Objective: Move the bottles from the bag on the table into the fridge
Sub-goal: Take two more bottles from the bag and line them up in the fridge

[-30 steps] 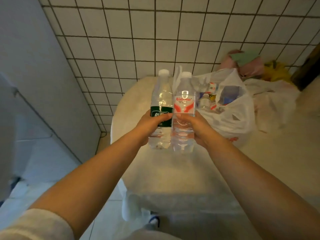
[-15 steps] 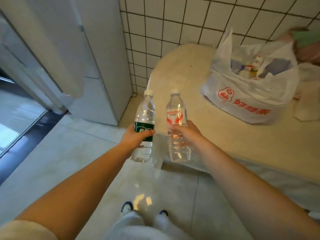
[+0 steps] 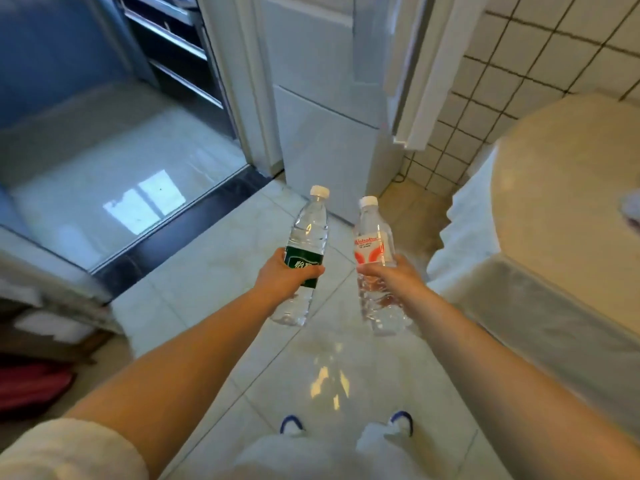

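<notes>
My left hand (image 3: pixel 284 277) grips a clear water bottle with a green label (image 3: pixel 306 251) around its middle, held nearly upright over the floor. My right hand (image 3: pixel 391 277) grips a second clear bottle with a red and white label (image 3: pixel 374 252), also upright. Both bottles have white caps. Straight ahead stands the white fridge (image 3: pixel 325 126), its doors closed as far as I can see. The round table (image 3: pixel 568 188) is at the right edge; the bag is out of view apart from a white scrap (image 3: pixel 630 209) on the tabletop.
A doorway with a dark threshold (image 3: pixel 180 226) opens to the left of the fridge. White tiled wall (image 3: pixel 540 64) runs behind the table. The floor between me and the fridge is pale glossy tile (image 3: pixel 225 289). Dark and red items (image 3: pixel 31 375) lie at the far left.
I have turned left, away from the table: the bag slid out of view and the fridge and doorway came into the centre. Both hands kept hold of their bottles, which moved slightly apart.
</notes>
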